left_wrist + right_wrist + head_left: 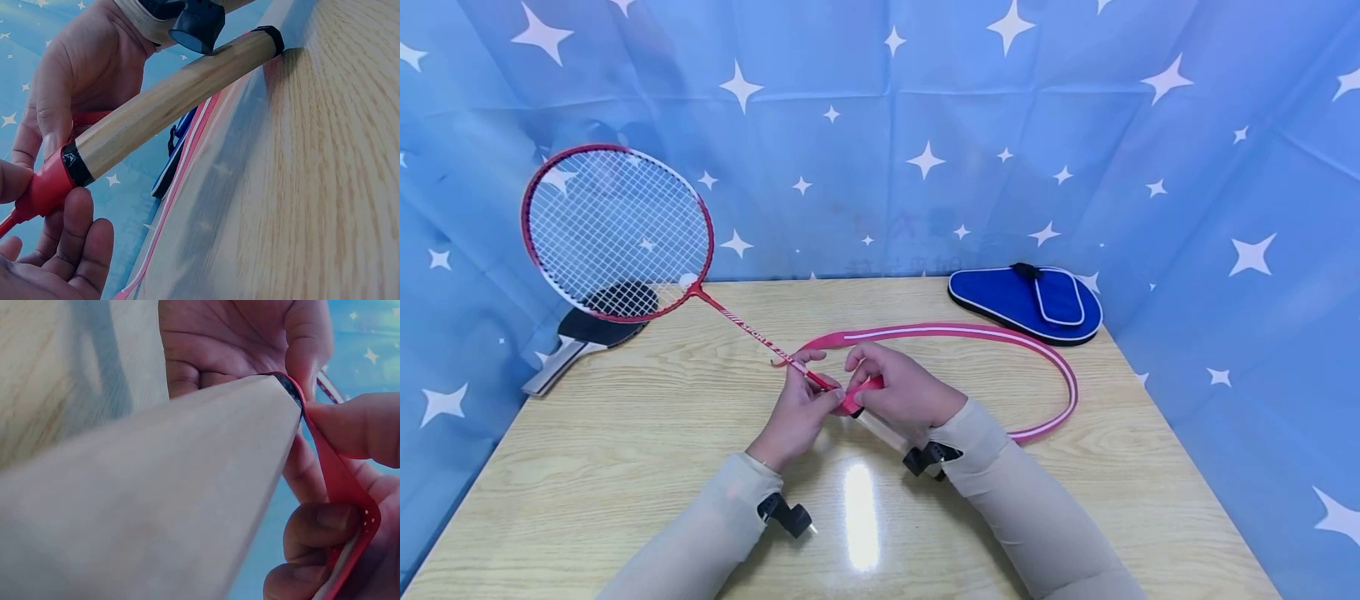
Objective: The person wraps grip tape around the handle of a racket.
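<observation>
My left hand [797,412] holds a red and white badminton racket [730,315] where the shaft meets the handle, its head raised to the upper left. The bare wooden handle [181,103] points back toward me, with a black band at each end. Pink-red grip tape [962,327] is wrapped at the handle's top, and the left thumb presses near it. With thumb and curled fingers, my right hand [906,392] pinches the tape beside the wrap. The rest of the tape, with a white stripe down its middle, loops across the table behind the hands.
A table tennis paddle [553,367] lies at the table's left edge, partly behind the racket head. A small white round thing [688,281] shows near the racket's throat. The blue paddle case [1000,292] lies at the back right. Star-patterned blue cloth [850,125] surrounds the wooden table [647,450].
</observation>
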